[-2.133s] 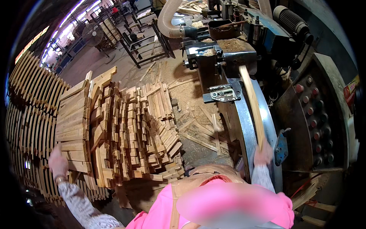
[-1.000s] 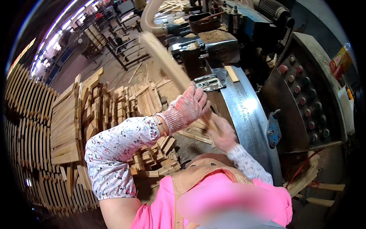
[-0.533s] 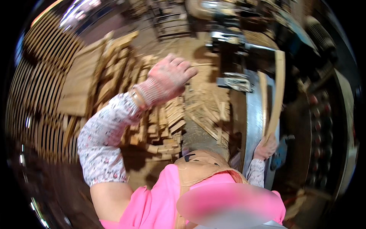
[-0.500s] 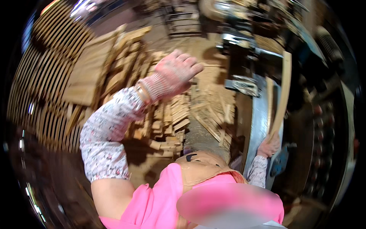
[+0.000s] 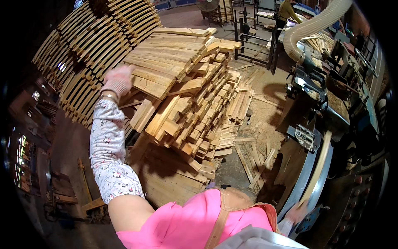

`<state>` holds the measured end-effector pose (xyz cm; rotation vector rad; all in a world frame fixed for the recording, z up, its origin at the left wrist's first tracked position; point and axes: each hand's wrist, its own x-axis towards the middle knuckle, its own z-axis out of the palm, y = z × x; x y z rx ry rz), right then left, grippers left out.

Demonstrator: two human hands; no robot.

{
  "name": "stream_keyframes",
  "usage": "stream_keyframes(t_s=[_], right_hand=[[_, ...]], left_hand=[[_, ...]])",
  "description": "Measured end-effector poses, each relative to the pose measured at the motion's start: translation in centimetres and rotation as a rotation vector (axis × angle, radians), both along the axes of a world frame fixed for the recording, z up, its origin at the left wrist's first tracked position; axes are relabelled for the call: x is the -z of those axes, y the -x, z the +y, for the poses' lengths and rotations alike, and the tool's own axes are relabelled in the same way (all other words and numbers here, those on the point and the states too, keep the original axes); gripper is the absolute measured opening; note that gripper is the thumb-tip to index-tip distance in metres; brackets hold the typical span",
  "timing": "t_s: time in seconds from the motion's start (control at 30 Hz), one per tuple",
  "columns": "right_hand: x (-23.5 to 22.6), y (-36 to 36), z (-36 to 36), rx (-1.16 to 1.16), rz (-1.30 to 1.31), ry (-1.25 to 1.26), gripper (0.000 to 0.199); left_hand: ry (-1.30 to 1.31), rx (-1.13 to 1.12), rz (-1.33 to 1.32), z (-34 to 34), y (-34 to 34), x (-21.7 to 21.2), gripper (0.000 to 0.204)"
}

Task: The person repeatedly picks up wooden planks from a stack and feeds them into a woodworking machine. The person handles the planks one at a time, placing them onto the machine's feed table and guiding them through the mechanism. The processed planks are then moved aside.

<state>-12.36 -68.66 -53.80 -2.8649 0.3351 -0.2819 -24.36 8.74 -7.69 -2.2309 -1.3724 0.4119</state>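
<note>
My left hand [image 5: 118, 81], in a pale pink knit glove, is at the left end of the boards [image 5: 163, 54] topping a wood stack. Its fingers are somewhat blurred but look apart, with nothing seen in them; whether they touch the board edge I cannot tell. At the lower right, my gloved right hand [image 5: 296, 213] is closed on the near end of a long, slightly curved wooden strip [image 5: 317, 170]. The strip lies along the metal machine bed [image 5: 296, 182], and its far end reaches the machine head [image 5: 333, 114].
Slatted stacks of curved wood [image 5: 89, 45] rise at the far left. Offcuts [image 5: 259, 162] litter the floor beside the machine. A ribbed hose [image 5: 294, 37] curves above the machine. Beyond it a person [image 5: 286, 10] stands at a table. A button panel [image 5: 352, 207] is at the right.
My left hand has moved left, to the end of the stacked boards. The wooden strip in my right hand now lies along the bed, reaching the machine head. The view has shifted.
</note>
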Motion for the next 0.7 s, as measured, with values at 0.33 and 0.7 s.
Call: stream_keyframes(t_s=[0.33,0.7], right_hand=[[0.9,2.6,-1.2,-0.253,-0.131,0.248,0.058],[-3.0,-25.0,5.6,-0.080,0.271,-0.241,0.060]], left_hand=[[-0.245,0.596,-0.395,13.0,8.1,10.9,0.067],[-0.601,1.427,-0.676,-0.9,0.9,3.6,0.040]])
